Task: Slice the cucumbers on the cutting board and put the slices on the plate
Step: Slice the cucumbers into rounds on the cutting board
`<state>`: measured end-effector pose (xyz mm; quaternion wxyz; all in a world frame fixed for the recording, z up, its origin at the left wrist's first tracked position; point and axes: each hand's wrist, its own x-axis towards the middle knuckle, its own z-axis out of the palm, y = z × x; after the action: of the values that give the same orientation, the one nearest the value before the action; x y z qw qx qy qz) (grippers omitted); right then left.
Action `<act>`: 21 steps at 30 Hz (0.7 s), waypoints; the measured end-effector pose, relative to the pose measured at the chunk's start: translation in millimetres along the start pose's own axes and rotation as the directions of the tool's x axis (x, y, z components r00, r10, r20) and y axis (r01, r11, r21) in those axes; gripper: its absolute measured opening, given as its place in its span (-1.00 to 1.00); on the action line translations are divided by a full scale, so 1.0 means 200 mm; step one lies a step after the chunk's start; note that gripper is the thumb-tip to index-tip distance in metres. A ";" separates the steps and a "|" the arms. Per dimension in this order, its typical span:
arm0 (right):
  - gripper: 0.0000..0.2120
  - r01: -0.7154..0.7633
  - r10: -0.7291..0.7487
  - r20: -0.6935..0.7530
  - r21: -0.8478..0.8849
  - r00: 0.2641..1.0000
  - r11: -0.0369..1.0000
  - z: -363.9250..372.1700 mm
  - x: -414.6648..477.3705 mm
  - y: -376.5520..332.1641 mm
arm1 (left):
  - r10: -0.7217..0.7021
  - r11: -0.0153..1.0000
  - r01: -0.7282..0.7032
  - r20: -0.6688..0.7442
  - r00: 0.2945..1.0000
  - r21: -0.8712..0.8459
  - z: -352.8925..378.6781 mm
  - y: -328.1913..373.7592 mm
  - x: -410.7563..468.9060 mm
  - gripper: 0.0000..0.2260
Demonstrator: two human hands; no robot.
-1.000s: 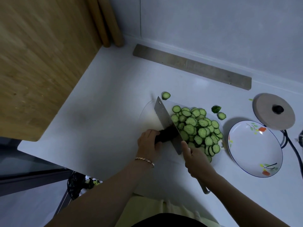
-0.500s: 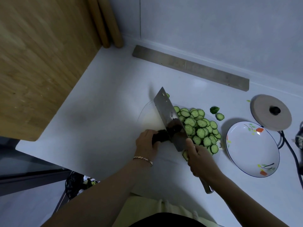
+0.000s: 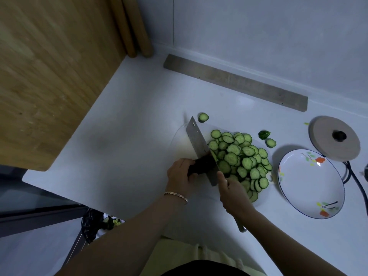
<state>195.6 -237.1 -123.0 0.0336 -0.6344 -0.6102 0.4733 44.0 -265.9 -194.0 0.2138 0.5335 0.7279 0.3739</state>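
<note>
Knife (image 3: 199,144) status has changed: half a second ago the blade was lifted and tilted clear; it now stands edge-down through the cucumber, so another slice is judged cut off.

Right hand (image 3: 233,194), nearest the front edge of the worktop (image 3: 129,126), has its fingers wrapped round the knife handle. The blade's long axis runs from that hand away and slightly left, tip towards the back wall.

Left hand (image 3: 180,176), just left of the blade, has its fingers curled on the cucumber stub (image 3: 201,166). The stub lies on the cutting board (image 3: 177,136), long axis crossing the blade, cut end pointing right at the heap. Little of it shows; slicing is judged nearly finished.

Slices (image 3: 241,158) lie heaped on the board's right half, touching the blade's right face.

Plate (image 3: 310,184) sits just right of the board and holds no slices; the transfer is not yet begun.

Beyond the board's far edge lies one stray slice (image 3: 203,117); an end piece (image 3: 264,134) lies off its far right corner. A round lid (image 3: 334,138) lies behind the plate.
</note>
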 end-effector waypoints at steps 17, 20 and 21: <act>-0.55 -0.025 0.021 0.025 0.214 0.999 0.976 -0.14 -0.10 -0.03 | -0.028 1.000 0.029 0.014 1.000 -0.012 -0.02 0.04 -0.01 -0.76; -0.51 0.020 -0.021 0.002 0.094 1.000 0.995 -0.12 -0.08 -0.01 | 0.005 1.000 -0.005 0.005 1.000 -0.003 -0.03 0.04 0.00 -0.76; -0.50 0.028 -0.027 -0.006 0.072 1.000 0.997 -0.11 -0.07 0.00 | 0.017 1.000 -0.017 0.004 1.000 -0.003 -0.03 0.04 0.00 -0.76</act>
<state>212.5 -236.5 -102.6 0.0646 -0.6255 -0.6014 0.4928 44.8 -266.7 -185.4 0.2125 0.5401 0.7225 0.3757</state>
